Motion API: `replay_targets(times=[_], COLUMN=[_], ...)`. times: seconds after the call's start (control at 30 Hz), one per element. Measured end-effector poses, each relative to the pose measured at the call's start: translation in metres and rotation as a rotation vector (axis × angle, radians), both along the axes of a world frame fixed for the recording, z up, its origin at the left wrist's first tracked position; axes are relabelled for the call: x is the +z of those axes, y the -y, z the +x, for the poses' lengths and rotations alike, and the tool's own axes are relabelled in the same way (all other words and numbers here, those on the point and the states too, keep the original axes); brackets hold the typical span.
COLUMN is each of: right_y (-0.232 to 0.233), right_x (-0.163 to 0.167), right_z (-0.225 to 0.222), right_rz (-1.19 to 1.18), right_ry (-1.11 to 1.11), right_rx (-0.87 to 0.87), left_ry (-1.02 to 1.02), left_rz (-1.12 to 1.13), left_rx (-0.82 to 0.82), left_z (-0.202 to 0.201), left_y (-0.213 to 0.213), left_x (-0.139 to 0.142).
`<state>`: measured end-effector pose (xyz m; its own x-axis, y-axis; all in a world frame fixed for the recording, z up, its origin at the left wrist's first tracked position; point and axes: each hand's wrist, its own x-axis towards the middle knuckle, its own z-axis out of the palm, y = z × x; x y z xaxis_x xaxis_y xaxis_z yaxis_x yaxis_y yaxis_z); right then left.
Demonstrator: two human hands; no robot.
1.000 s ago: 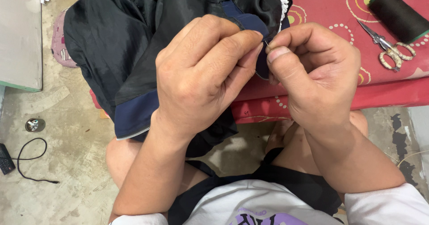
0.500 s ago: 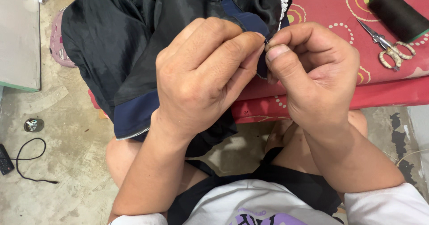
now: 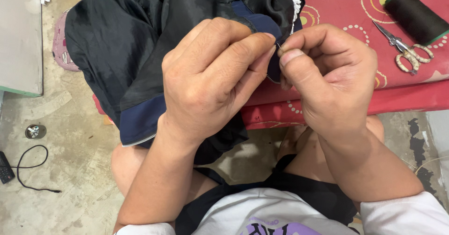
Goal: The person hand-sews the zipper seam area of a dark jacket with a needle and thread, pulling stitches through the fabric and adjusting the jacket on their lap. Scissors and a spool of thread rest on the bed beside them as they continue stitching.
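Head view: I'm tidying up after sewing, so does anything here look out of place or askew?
Mostly tidy. The black garment hangs half off the red patterned mat toward the floor. The scissors and the black thread spool lie on the mat. A loose black cord and a small round metal tin sit on the concrete floor.

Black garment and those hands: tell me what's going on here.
A seated person is hand-sewing. The left hand bunches the black garment near its navy trim, fingers closed on the cloth. The right hand pinches a thin needle at the fabric edge, thumb and forefinger tight together. The garment drapes off a red patterned cloth, where small scissors and a spool of black thread lie untouched.
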<state>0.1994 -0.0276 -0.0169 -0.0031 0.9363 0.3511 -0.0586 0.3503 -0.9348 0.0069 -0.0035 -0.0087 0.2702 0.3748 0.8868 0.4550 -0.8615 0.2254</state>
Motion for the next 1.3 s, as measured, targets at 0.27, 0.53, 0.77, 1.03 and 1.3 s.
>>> replay_targets(times=[0.27,0.53,0.77,1.03,1.3], right_y=[0.0,-0.001,-0.001,-0.002,-0.002], right_x=[0.005,0.001,-0.001,-0.005,-0.005], right_z=[-0.001,0.0,0.002,0.002,0.001], right_rz=[0.0,0.014,0.023,0.025,0.046], right_ry=[0.011,-0.012,-0.012,-0.055,-0.066], right_rx=[0.004,0.036,0.046,0.054,0.063], left_ry=[-0.017,-0.008,0.001,0.056,0.029], left_rz=[0.031,0.001,-0.017,-0.098,-0.072], left_rx=[-0.001,-0.009,-0.026,-0.071,-0.063], left_z=[-0.001,-0.002,-0.002,0.0,-0.001], left_y=[-0.001,0.0,-0.001,-0.001,0.0], left_x=[0.002,0.0,0.001,0.002,0.003])
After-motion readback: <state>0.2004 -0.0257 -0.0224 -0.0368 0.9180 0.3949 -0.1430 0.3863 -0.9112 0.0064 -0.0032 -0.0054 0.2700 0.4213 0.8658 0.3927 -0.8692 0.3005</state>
